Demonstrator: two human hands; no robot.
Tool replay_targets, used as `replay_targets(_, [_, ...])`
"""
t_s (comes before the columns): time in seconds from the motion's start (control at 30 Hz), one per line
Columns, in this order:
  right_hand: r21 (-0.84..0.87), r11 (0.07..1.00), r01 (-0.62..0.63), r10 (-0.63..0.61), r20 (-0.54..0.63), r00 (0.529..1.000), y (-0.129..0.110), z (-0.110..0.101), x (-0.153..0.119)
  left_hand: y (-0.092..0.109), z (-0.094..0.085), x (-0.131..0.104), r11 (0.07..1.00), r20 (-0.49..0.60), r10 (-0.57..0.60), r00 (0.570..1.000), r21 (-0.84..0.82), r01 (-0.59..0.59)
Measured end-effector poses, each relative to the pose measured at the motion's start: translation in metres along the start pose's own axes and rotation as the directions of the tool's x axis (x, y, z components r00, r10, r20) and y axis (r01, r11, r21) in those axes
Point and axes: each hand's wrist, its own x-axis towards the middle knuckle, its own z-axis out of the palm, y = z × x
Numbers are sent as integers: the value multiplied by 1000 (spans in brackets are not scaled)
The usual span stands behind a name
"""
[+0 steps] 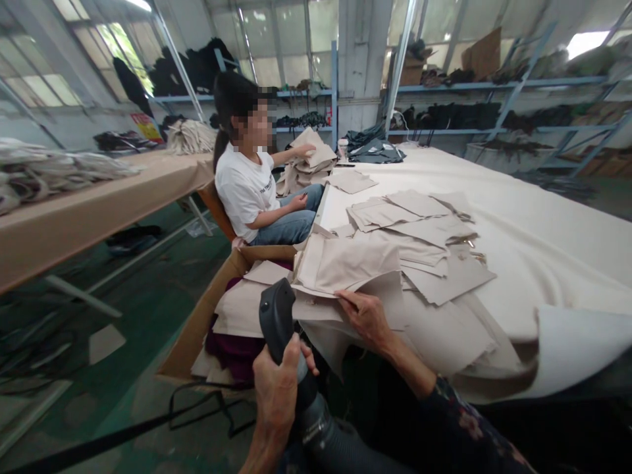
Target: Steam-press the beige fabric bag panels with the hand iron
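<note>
My left hand (277, 388) is wrapped round a black hand-held tool (276, 316) with an angled head and a ribbed hose (340, 441) trailing to the lower right. The tool's head stands close to the left edge of a beige sewn fabric piece (350, 263). With thumb and fingers, my right hand (365, 319) pinches the near edge of that piece at the table's edge. Several more beige fabric pieces (439, 276) lie loosely stacked and spread to the right of it.
A cardboard box (185, 339) holding beige and purple cloth stands left of the table (533, 217). Beyond it a seated co-worker (251, 191) touches a fabric pile (316, 155). Another table (99, 224) bears fabric bundles at left. A black strap (123, 431) crosses the lower left.
</note>
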Motion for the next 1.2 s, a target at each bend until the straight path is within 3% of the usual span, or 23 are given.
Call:
replay_targets(0.17, [29, 999, 37, -37, 5, 999, -4, -6, -8, 0, -9, -11, 1000, 32, 2, 999, -23, -1])
replay_targets(0.33, [-120, 968, 220, -226, -41, 973, -13, -19, -32, 2, -20, -21, 1000, -2, -13, 1000, -6, 13])
replay_targets(0.43, [-288, 903, 319, -310, 77, 947, -19, -25, -41, 2, -26, -25, 999, 14, -37, 999, -19, 38])
replay_targets(0.53, [-415, 850, 325, -268, 190, 944, -24, -27, -40, 1, -30, -28, 999, 38, -41, 998, -32, 43])
replay_targets(0.73, [-459, 816, 352, -234, 294, 927, -34, -18, -14, -2, -38, -30, 999, 51, -44, 998, -22, 46])
replay_targets(0.8, [-342, 899, 275, -184, 276, 943, -37, -17, -2, -2, -41, -31, 998, 54, -42, 998, -35, 44])
replay_targets(0.9, [-124, 992, 22, -2, 163, 987, -39, -28, 20, 1, -44, -33, 999, 48, -35, 998, -19, 36])
replay_targets(1.07, [51, 987, -154, 155, -18, 988, -29, -72, 57, 10, -39, -39, 1000, 45, -12, 999, 23, 11])
replay_targets(1.2, [236, 947, -217, 250, -117, 961, -17, -106, 63, 12, -35, -38, 987, 74, -22, 997, 159, 10])
